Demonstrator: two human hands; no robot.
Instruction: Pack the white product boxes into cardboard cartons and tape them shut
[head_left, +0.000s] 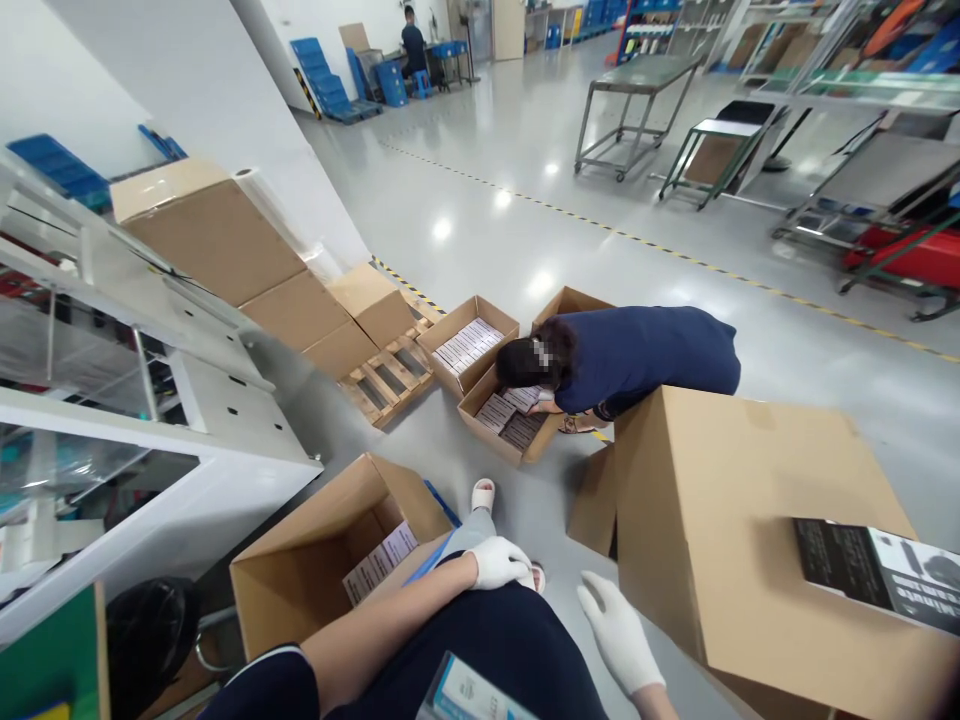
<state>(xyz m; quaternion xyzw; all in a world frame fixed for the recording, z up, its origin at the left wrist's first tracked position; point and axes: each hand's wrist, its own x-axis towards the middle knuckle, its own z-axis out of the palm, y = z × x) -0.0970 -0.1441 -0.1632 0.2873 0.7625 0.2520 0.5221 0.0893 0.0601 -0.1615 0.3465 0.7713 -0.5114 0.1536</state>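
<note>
My left hand (499, 562), in a white glove, lies over my thigh with its fingers loosely stretched and nothing visible in it. Close to that arm stands an open carton (289, 580) with a row of small printed boxes (381, 563) inside. My right hand (619, 630), also gloved in white, hangs in the air with its thumb apart from the fingers, holding nothing. Beside it rises a big cardboard box (780, 500), apart from the hand, with a black-and-white printed flat package (877, 570) on top.
A co-worker (645, 350) bends over an open carton (491, 440) of small boxes, a hand inside it. Another filled carton (469, 345) stands behind, near a wooden pallet (386, 380) and stacked cartons (217, 240). A white machine frame (225, 430) borders the left. A metal cart (637, 75) stands farther off.
</note>
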